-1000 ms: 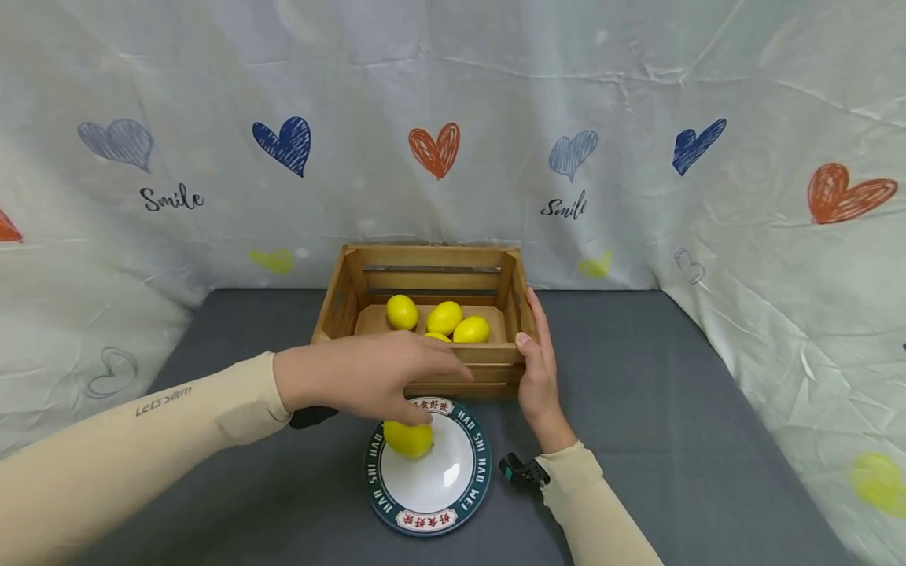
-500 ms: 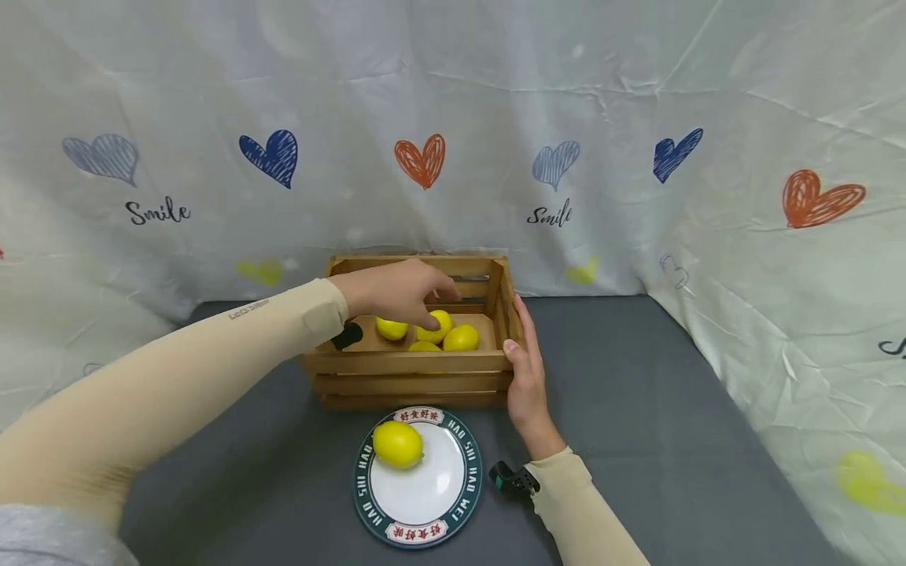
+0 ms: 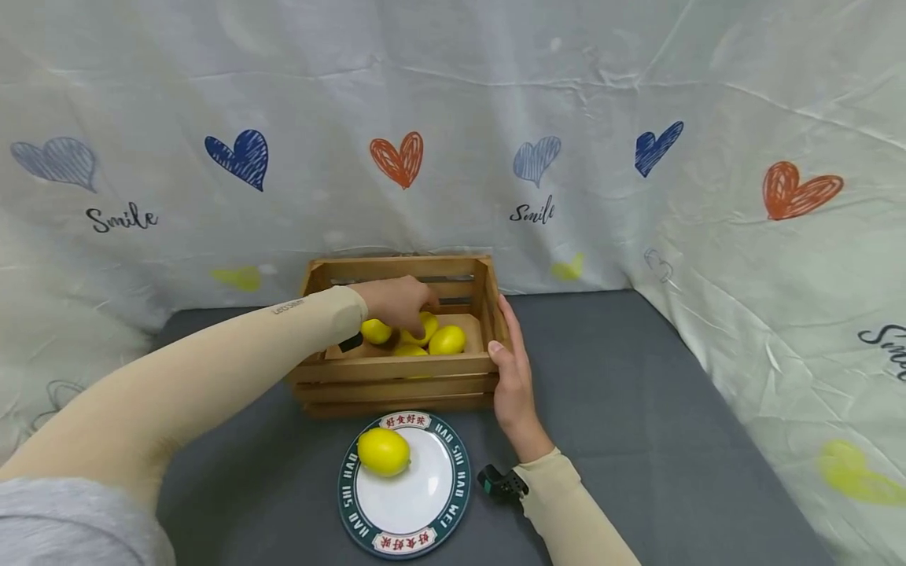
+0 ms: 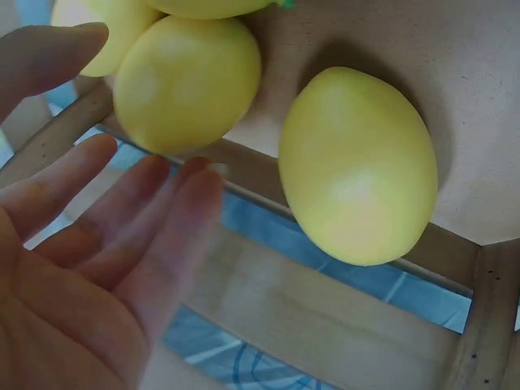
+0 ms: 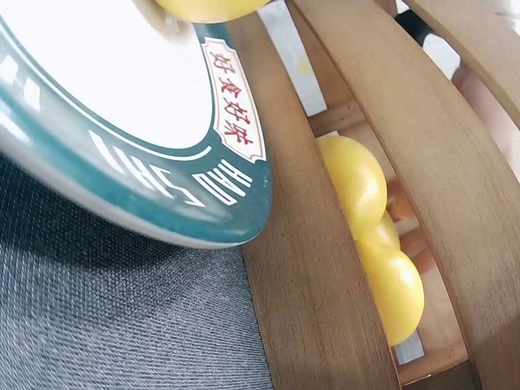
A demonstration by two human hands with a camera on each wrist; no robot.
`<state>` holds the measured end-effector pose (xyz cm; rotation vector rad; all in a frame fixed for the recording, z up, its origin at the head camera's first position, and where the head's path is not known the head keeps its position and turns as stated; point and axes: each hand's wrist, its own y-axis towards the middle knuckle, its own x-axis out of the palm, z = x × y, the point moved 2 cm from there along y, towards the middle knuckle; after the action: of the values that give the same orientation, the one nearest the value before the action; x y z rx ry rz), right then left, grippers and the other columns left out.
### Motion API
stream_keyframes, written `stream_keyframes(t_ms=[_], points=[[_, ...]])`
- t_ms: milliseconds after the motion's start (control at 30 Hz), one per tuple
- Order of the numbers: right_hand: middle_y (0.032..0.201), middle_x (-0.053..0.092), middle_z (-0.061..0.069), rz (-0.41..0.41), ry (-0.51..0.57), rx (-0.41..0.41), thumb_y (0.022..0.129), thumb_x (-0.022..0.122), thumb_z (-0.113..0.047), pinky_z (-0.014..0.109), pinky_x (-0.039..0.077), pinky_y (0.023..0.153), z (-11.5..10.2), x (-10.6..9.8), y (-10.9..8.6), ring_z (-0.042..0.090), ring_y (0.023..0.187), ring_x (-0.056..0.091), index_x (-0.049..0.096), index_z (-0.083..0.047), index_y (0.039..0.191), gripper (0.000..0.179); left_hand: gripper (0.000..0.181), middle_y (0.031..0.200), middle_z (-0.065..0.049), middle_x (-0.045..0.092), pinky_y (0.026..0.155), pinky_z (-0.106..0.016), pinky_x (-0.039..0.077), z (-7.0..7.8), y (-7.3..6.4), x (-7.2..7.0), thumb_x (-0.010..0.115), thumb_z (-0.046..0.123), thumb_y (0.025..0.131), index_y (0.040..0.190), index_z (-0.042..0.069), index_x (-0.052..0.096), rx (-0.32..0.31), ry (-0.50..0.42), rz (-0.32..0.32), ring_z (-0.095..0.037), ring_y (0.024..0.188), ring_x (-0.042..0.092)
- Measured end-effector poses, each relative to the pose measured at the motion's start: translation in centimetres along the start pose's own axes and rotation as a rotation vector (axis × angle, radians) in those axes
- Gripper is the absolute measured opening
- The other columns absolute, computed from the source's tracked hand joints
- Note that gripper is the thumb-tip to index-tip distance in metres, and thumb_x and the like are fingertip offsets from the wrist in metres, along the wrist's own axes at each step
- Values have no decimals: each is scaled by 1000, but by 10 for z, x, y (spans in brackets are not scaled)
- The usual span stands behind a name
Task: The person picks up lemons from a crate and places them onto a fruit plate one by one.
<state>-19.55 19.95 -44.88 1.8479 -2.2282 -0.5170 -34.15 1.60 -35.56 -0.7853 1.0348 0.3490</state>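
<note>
Our left hand [image 3: 400,302] is spread, holding nothing, near the lemons [image 3: 448,340] in the box [image 3: 396,391]. Our right hand [image 3: 515,385] holds the box at four o'clock. One lemon [image 3: 384,452] sits at eleven o'clock on the plate [image 3: 418,511]. If we grab loosely, a smooth lemon might slip and roll.

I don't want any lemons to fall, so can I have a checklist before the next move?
1. Right grip touching the wooden crate: ok, at its right end.
2. Left grip inside the crate: ok.
3. Left grip closed around the nearest lemon: not ok, thumb and fingers are apart.
4. Teal-rimmed plate has bare room: ok, beside its one lemon.
5. Crate held firmly enough: cannot tell.
</note>
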Motion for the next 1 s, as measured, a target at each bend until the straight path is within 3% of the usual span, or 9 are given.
stream_keyframes(t_ms=[133,333,500,800,1000], points=[[179,25,-13,1,-4,2,103,39,-30,66,14,133,-1,-1,0,21,166,24,29,-40,171,69,62,153,-11,63,108,-44,56,-1,10,5,78,24,96,154,10,60,-35,7,-27,-24,120,63],[178,25,-13,-3,-1,6,102,40,-31,66,16,132,-2,-1,0,22,165,26,29,-40,171,70,67,155,-10,61,112,-47,54,-3,21,10,79,25,95,157,9,57,-55,0,-39,-27,126,60],[178,26,-14,0,2,7,102,40,-31,66,16,132,-1,0,0,21,165,26,29,-41,170,70,68,152,-9,61,107,-46,54,-6,27,14,78,20,95,159,11,54,-75,-18,-63,-27,120,60],[178,26,-14,8,10,8,102,41,-33,66,15,132,0,4,1,21,164,27,29,-40,170,70,68,153,-10,60,102,-42,52,-6,29,17,75,13,94,159,12,54,-45,37,-89,-26,117,57],[178,26,-14,10,-6,9,101,40,-32,65,14,133,1,1,2,20,165,26,29,-40,170,70,72,147,-9,63,100,-43,56,-2,26,12,79,16,92,159,13,54,-53,33,-59,-27,115,60]])
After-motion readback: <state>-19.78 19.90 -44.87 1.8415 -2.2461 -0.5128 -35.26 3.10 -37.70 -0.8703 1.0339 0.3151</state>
